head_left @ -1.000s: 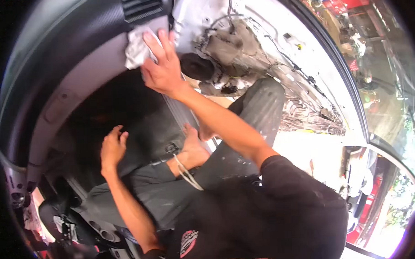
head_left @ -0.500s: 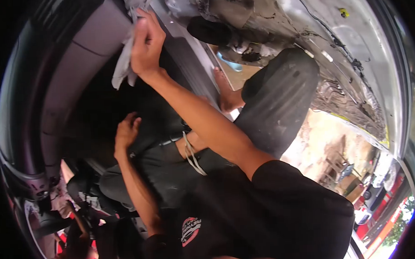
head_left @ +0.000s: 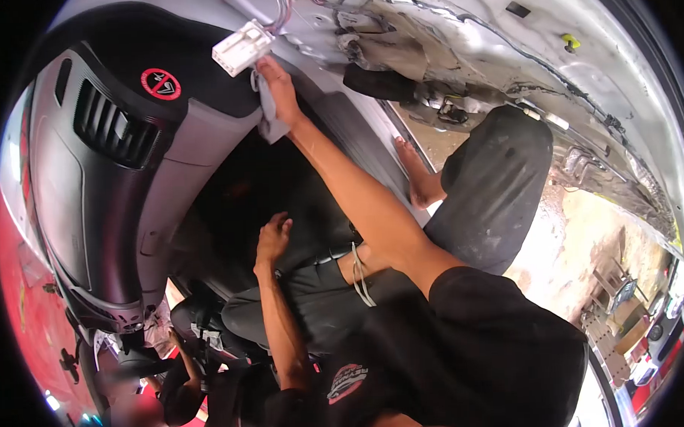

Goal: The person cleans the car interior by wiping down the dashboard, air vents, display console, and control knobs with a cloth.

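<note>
My right hand (head_left: 279, 91) is closed around a crumpled grey cloth (head_left: 276, 125), whose end hangs below the palm. It is raised beside the grey end of the dashboard (head_left: 218, 120). A white wiring connector (head_left: 242, 49) on several thin wires overlaps my fingertips; I cannot tell whether they touch it. Lower down, my left hand (head_left: 271, 238) hangs over my leg in front of the dark footwell. Its fingers are loosely bent and the thumb stands apart, with nothing in it.
An air vent (head_left: 117, 123) and a round red warning sticker (head_left: 160, 83) mark the dashboard at left. Bare body metal (head_left: 494, 27) with wiring runs along the top right. My bent knee (head_left: 506, 162) is at the right; another person (head_left: 179, 388) is at lower left.
The view has swung left, bringing the air vent, sticker and white connector into sight. My right hand keeps hold of the cloth. My left hand stays over my leg.
</note>
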The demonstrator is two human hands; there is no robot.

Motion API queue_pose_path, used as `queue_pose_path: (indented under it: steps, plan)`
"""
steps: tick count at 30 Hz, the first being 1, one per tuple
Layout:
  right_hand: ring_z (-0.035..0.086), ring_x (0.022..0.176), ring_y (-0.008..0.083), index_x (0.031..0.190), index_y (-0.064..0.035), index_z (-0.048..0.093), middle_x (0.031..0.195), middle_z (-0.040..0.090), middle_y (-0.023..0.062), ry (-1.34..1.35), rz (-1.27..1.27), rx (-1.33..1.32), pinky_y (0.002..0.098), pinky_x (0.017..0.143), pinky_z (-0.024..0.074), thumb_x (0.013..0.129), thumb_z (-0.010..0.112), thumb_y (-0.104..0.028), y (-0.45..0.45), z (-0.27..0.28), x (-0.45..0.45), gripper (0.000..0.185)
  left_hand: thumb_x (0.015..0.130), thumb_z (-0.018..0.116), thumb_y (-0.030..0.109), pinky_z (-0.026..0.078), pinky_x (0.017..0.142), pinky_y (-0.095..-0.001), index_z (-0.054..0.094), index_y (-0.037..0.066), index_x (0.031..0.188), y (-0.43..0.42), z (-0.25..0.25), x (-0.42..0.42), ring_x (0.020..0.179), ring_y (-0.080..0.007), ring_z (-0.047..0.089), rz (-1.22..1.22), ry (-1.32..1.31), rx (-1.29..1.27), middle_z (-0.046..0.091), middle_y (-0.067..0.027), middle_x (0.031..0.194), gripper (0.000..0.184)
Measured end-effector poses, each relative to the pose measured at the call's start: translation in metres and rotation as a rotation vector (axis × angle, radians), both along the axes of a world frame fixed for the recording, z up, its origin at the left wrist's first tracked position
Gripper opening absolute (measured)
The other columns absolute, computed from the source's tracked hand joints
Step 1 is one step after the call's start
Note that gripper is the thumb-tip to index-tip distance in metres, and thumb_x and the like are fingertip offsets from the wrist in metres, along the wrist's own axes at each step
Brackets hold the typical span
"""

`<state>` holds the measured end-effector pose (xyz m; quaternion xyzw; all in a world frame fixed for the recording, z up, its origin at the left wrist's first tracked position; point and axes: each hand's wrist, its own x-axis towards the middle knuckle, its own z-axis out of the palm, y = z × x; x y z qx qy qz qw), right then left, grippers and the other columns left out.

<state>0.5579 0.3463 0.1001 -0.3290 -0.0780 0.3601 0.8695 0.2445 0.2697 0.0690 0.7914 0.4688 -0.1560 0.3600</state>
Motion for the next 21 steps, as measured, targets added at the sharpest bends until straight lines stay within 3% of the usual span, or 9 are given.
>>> queue_pose_path:
  steps: [3, 5, 8, 12, 13, 15, 17, 19, 21]
  plan:
    - [0.046, 0.075, 0.0047, 0.117, -0.0116, 0.068, 0.088, 0.056, -0.0072, 0.32, -0.022, 0.081, 0.0242, 0.065, 0.0385, 0.107, 0.057, -0.025, 0.035, -0.034, -0.001, 0.02, 0.1, 0.063, 0.028, 0.055, 0.092, -0.0443, 0.064, 0.004, 0.128, -0.001, -0.007, -0.007, 0.109, -0.0393, 0.069, -0.008, 0.005, -0.033, 0.073, -0.0229, 0.109, 0.037]
    - [0.056, 0.086, 0.0122, 0.117, -0.0073, 0.067, 0.1, 0.061, 0.0002, 0.253, 0.085, -0.165, 0.0284, 0.077, 0.0453, 0.104, 0.059, -0.019, 0.0, 0.016, 0.003, 0.019, 0.1, 0.063, 0.028, 0.055, 0.092, -0.0436, 0.063, 0.003, 0.129, 0.0, -0.012, -0.014, 0.109, -0.037, 0.07, -0.033, 0.038, -0.056, 0.073, -0.0227, 0.111, 0.038]
    - [0.057, 0.119, 0.0279, 0.116, 0.0028, 0.066, 0.12, 0.059, 0.0153, -0.353, -0.025, -0.213, 0.0355, 0.104, 0.0417, 0.097, 0.062, -0.012, -0.034, 0.075, -0.01, 0.025, 0.101, 0.063, 0.028, 0.056, 0.091, -0.0413, 0.063, 0.001, 0.129, -0.001, -0.008, -0.01, 0.108, -0.0344, 0.071, -0.038, 0.065, -0.061, 0.073, -0.0236, 0.113, 0.04]
    - [0.06, 0.102, 0.023, 0.124, -0.006, 0.065, 0.109, 0.062, 0.0082, -0.507, 0.007, -0.394, 0.0344, 0.092, 0.0464, 0.102, 0.061, -0.03, -0.012, 0.051, 0.02, 0.033, 0.099, 0.064, 0.03, 0.055, 0.093, -0.0412, 0.064, 0.001, 0.129, 0.003, -0.007, -0.001, 0.109, -0.0361, 0.071, -0.077, 0.059, -0.043, 0.072, -0.024, 0.113, 0.042]
    - [0.061, 0.097, 0.0218, 0.117, -0.0016, 0.067, 0.102, 0.061, 0.0089, -0.457, -0.042, -0.39, 0.0338, 0.087, 0.0472, 0.1, 0.065, -0.023, -0.007, 0.057, 0.022, 0.028, 0.099, 0.063, 0.03, 0.055, 0.093, -0.0414, 0.065, 0.0, 0.129, 0.003, -0.01, -0.002, 0.109, -0.0359, 0.071, -0.054, 0.034, -0.035, 0.072, -0.024, 0.114, 0.042]
    - [0.06, 0.091, 0.0197, 0.107, 0.0024, 0.069, 0.1, 0.061, 0.0089, -0.892, -0.209, -0.373, 0.0325, 0.08, 0.0471, 0.097, 0.068, -0.015, -0.007, 0.066, 0.026, 0.02, 0.099, 0.064, 0.03, 0.055, 0.094, -0.0414, 0.064, 0.0, 0.129, 0.003, -0.017, -0.005, 0.11, -0.0362, 0.07, -0.013, -0.015, -0.057, 0.072, -0.0241, 0.114, 0.042]
    - [0.056, 0.086, 0.0206, 0.106, 0.0053, 0.07, 0.1, 0.06, 0.0109, -0.799, -0.27, -0.189, 0.0303, 0.076, 0.0451, 0.097, 0.067, -0.009, -0.011, 0.109, 0.02, 0.018, 0.099, 0.064, 0.028, 0.054, 0.094, -0.0416, 0.065, 0.001, 0.129, 0.005, -0.022, -0.006, 0.11, -0.0363, 0.07, -0.036, 0.022, -0.046, 0.073, -0.024, 0.113, 0.041]
    - [0.063, 0.1, 0.0378, 0.102, 0.0028, 0.069, 0.104, 0.062, 0.0202, -0.831, -0.239, -0.084, 0.0395, 0.088, 0.0489, 0.095, 0.067, -0.013, -0.021, 0.161, 0.025, 0.018, 0.099, 0.064, 0.028, 0.054, 0.095, -0.0416, 0.065, 0.001, 0.129, 0.003, -0.018, -0.003, 0.111, -0.0362, 0.07, -0.044, 0.087, -0.072, 0.073, -0.0234, 0.113, 0.041]
    - [0.058, 0.095, 0.026, 0.108, 0.0045, 0.069, 0.101, 0.06, 0.0145, -0.887, -0.292, -0.115, 0.0322, 0.083, 0.0457, 0.097, 0.066, -0.01, -0.021, 0.144, 0.022, 0.019, 0.099, 0.063, 0.028, 0.054, 0.096, -0.0415, 0.065, 0.0, 0.129, 0.001, -0.018, -0.006, 0.111, -0.0362, 0.07, -0.037, 0.032, -0.075, 0.073, -0.0233, 0.112, 0.041]
